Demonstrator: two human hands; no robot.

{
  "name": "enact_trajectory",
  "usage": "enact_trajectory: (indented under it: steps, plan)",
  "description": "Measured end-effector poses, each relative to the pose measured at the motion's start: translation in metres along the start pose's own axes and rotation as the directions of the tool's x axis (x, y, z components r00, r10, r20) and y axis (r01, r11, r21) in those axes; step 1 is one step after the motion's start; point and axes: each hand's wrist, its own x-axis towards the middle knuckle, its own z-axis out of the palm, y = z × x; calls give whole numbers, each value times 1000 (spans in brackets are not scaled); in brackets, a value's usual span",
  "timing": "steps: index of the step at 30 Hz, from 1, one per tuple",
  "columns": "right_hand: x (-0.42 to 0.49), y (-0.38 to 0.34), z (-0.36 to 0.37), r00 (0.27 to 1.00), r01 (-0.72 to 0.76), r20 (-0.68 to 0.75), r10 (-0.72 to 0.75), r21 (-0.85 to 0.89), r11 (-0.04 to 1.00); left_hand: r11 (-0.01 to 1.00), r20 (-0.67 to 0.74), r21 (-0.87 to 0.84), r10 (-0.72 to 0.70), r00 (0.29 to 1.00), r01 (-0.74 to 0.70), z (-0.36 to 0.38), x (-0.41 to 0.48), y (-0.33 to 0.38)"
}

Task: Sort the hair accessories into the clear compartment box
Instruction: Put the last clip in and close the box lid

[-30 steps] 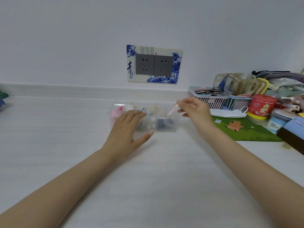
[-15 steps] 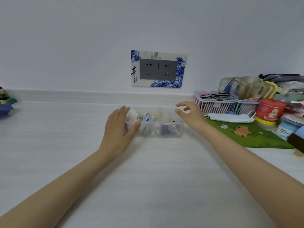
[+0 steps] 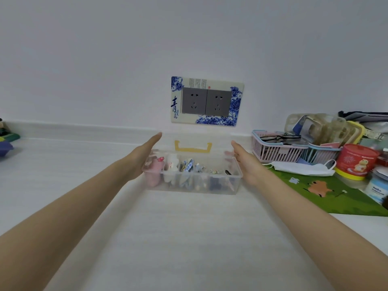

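Note:
The clear compartment box (image 3: 197, 186) sits on the white counter near the wall. Its compartments hold hair accessories: a pink one (image 3: 156, 166) at the left, a white one (image 3: 172, 162), blue checked bows (image 3: 186, 164) and dark clips (image 3: 227, 172) to the right. The clear lid with its yellow latch (image 3: 193, 148) stands upright at the back of the box. My left hand (image 3: 143, 157) grips the lid's left end, fingers stretched upward. My right hand (image 3: 243, 159) grips the right end, with fingertips showing through the plastic.
A pink basket (image 3: 277, 149) holding glasses stands right of the box. Beyond it are a white face mask (image 3: 302, 168), a red tin (image 3: 357, 160) and a green mat (image 3: 340, 200). A double wall socket (image 3: 206, 101) is behind the box. A blue object (image 3: 5, 147) lies far left.
The pink clip that my right hand held a second ago is no longer in it. Both hands moved to the ends of the box, and the lid now stands raised.

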Motion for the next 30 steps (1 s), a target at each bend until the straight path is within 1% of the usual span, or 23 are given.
enact_trajectory:
  steps: [2,4,6,8,11,15,17,21,23,24,25,26,27,28,29,30]
  plan:
    - [0,-3,1,995,96,-17,-98,-71,993,999,19,32,34,999,-35,1,-2,3]
    - [-5,-8,1,982,184,-32,-188,-90,979,996,-11,15,93,996,-93,2,-2,5]
    - [-10,-9,-2,972,232,-28,-235,-81,969,988,-61,-26,149,987,-150,1,-3,5]
    - [-18,-6,-7,962,270,5,-272,-112,956,979,-81,-38,196,977,-200,-1,-8,1]
    - [-31,8,-15,950,311,48,-308,-190,931,960,-75,64,275,958,-271,-5,-15,-16]
    - [-41,28,-19,923,384,117,-366,-256,887,885,-60,251,418,907,-391,-9,-22,-43]
    - [-45,35,-17,916,401,137,-377,-264,877,856,-48,291,458,887,-427,-9,-24,-49]
    - [-53,37,-11,912,407,153,-380,-248,879,834,-49,315,491,870,-453,-6,-29,-48]
    - [-59,36,-9,907,422,144,-396,-281,862,788,-60,390,538,841,-476,-5,-36,-47]
    - [-63,37,-9,895,444,137,-424,-344,827,736,-51,464,578,815,-493,-4,-41,-47]
    - [-67,38,-10,873,476,138,-467,-448,757,655,-16,558,622,783,-510,-3,-49,-48]
    - [-72,41,-12,839,507,159,-520,-575,642,545,47,655,663,747,-524,-1,-58,-52]
    - [-77,43,-13,793,534,211,-572,-692,485,416,123,739,690,713,-530,1,-67,-56]
    - [-82,47,-13,743,554,290,-604,-772,311,289,196,802,700,687,-523,5,-75,-62]
    - [-87,51,-12,703,561,376,-603,-815,145,175,257,847,693,673,-503,9,-82,-68]
    - [-91,54,-11,680,552,452,-577,-834,-3,85,301,875,676,672,-477,13,-86,-72]
